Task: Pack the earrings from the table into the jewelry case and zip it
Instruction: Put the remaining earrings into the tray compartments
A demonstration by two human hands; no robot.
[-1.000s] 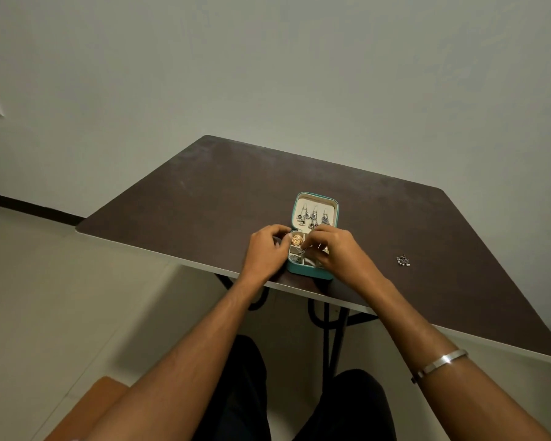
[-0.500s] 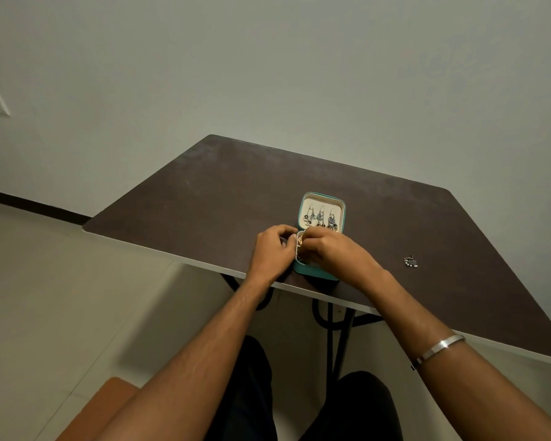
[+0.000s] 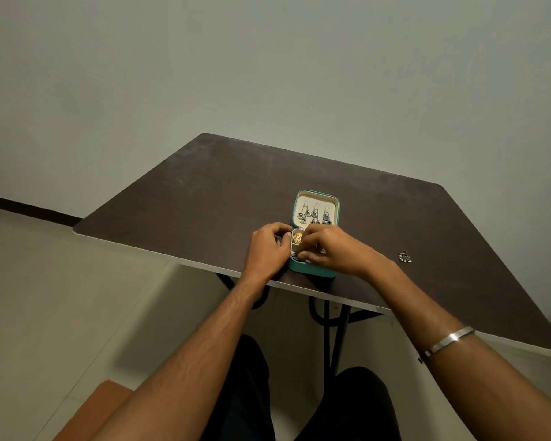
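A small teal jewelry case lies open near the table's front edge. Its cream lid lies back flat and holds three dangling silver earrings. A gold earring sits in a rear compartment of the base. My left hand grips the left side of the base, thumb at its rim. My right hand covers most of the base, its fingertips curled down onto a dark earring in the front compartment. One more silver earring lies loose on the table to the right.
The dark brown table has a pale front edge just below the case. A plain wall stands behind it. My legs and a brown seat corner are below the edge. A metal bangle is on my right wrist.
My right hand's fingers have moved from the gold earring's compartment down to the front compartment. My left hand stays on the case's side. The view has shifted slightly.
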